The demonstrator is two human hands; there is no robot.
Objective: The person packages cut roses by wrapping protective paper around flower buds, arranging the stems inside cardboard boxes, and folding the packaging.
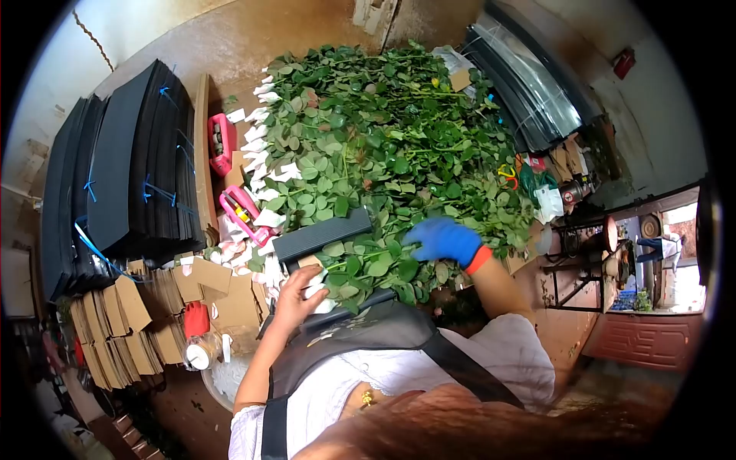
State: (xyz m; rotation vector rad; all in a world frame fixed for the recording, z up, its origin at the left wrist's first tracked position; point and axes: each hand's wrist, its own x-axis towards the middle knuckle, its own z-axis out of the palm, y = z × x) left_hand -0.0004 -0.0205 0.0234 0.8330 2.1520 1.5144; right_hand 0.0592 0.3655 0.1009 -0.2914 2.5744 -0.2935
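Left hand (297, 295), bare, is on the person's side of the black bar (322, 235), thumb and fingers bent about a white wrap (325, 307); whether they grip it firmly cannot be confirmed. Right hand (443, 241), in a blue glove (454, 247), is off the bar's right end, over foliage; its fingers are curved, but any grasp cannot be verified. Near leafy stems (372, 267) lie on the person's side of the bar, between both hands, long axis running crosswise, wraps to the left, foliage to the right. Left hand is nearer the wrapped end, right hand the leafy end. Beyond the bar lies a broad leafy pile (383, 130); a pink tool (222, 164) lies beyond and left of it.
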